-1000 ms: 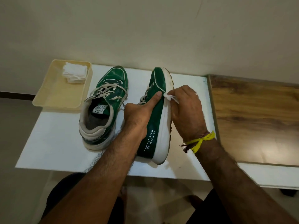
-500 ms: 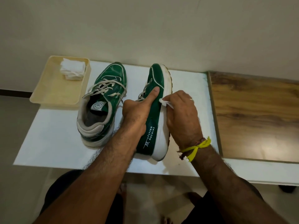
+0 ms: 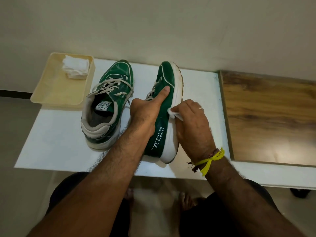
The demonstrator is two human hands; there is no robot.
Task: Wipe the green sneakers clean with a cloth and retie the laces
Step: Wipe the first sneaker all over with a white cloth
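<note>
tipped on its side on the white table [image 3: 51, 151]: right green sneaker [image 3: 162, 117], white midsole facing right, "flying machine" print near the heel. gripped by left hand [image 3: 145, 115], thumb stretched along the green upper, other fingers hidden behind the shoe, curled round it as far as can be told. pinched in right hand [image 3: 191, 124], fingers bunched together: small white cloth [image 3: 172, 113], pressed on the midsole. upright just to the left, laces loose: left green sneaker [image 3: 109, 103]. at the far left corner, cream tray [image 3: 56, 93] holding folded white cloths [image 3: 76, 68]. yellow thread [image 3: 212, 159] round the right wrist.
</note>
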